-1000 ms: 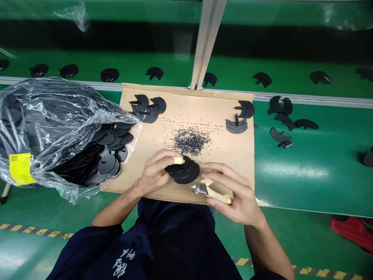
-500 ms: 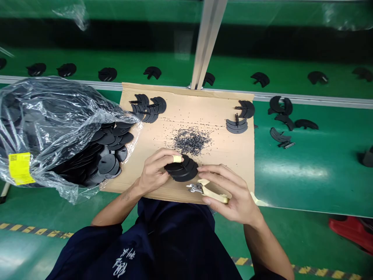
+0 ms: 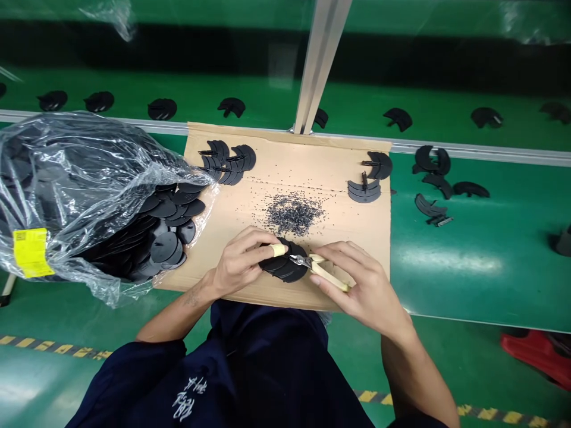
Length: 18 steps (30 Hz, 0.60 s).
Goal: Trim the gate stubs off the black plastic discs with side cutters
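Note:
My left hand (image 3: 243,261), with yellow tape round one finger, grips a cluster of thin black plastic discs (image 3: 289,268) by its left side. The discs overlap in a fan just above the cardboard sheet (image 3: 232,214). In my right hand (image 3: 357,276) is a pair of small nippers (image 3: 328,274) with pale yellow handles. Their metal jaws lie over the discs, close to my left fingertips; whether they touch the plastic I cannot tell. Beyond the discs lies a heap of tiny black clippings (image 3: 294,213) on the cardboard.
A clear plastic bag (image 3: 89,154) full of black discs spills open at left. Curved black pieces (image 3: 227,160) lie at the cardboard's back left, others (image 3: 366,189) at its right, and more (image 3: 430,160) on the green table (image 3: 468,261). A metal post (image 3: 321,71) rises at the back.
My right hand has brought the nippers up and in, from in front of the discs to over them. My left hand has shifted slightly right with the disc cluster.

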Available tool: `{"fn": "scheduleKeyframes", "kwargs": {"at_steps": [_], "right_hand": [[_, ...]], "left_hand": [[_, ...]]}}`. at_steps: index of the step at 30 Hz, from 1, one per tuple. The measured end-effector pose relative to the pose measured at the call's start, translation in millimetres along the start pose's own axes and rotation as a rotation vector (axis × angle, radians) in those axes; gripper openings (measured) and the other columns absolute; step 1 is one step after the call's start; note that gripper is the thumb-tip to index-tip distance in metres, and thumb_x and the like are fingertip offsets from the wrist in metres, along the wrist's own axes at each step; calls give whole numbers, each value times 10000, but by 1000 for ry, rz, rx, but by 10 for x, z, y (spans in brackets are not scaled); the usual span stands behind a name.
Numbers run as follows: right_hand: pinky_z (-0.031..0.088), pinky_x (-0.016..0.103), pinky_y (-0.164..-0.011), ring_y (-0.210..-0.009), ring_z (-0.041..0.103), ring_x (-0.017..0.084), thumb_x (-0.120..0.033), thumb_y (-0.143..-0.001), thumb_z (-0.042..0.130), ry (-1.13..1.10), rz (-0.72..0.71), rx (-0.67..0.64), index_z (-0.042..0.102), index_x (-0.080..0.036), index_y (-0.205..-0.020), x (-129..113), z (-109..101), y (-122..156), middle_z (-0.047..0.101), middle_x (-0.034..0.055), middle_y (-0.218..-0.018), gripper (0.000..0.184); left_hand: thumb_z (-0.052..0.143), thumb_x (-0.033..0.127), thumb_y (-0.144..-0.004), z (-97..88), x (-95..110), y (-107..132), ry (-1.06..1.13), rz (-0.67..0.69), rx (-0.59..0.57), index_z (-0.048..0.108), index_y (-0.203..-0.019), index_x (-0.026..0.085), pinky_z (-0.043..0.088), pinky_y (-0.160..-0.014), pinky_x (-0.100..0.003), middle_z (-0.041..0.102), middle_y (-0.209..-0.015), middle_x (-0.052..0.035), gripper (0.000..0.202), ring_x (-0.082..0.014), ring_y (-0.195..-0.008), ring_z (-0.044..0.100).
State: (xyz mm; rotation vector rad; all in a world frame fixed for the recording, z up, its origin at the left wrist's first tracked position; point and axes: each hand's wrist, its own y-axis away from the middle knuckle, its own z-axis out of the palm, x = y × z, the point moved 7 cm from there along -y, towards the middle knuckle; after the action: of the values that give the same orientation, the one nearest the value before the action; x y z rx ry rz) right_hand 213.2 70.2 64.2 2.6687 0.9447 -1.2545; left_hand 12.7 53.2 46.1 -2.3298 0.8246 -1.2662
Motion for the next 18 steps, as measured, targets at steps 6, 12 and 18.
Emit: {"fn": "scheduleKeyframes", "kwargs": {"at_steps": [6,12,18], "right_hand": [[611,430,-822,-945,715,258,-321,-940,716,-17,-10,60,697,-230,-1247,-1,-62,5,750,95,-1080,321],[597,438,-803,-957,712,266,-290,-919,751,63,-120,100,652,-236,-1328,-32,-79,15,745,113,-1116,424],[563,413,-725,-905,696,255,-303,-914,774,160,-235,104,623,-213,-1320,-54,-69,-14,747,117,-1100,443]], "left_hand": [[626,49,-949,-9,-39,1,125,-88,39,743,-1202,214,596,-763,-275,751,-1022,-84,324,-159,-918,713],[674,92,-946,1,-63,6,261,-164,77,765,-1169,204,621,-767,-249,774,-1000,-91,266,-157,-916,747],[701,76,-925,36,-83,16,371,-217,46,781,-1162,192,617,-786,-228,786,-981,-95,276,-147,-904,748]]}}
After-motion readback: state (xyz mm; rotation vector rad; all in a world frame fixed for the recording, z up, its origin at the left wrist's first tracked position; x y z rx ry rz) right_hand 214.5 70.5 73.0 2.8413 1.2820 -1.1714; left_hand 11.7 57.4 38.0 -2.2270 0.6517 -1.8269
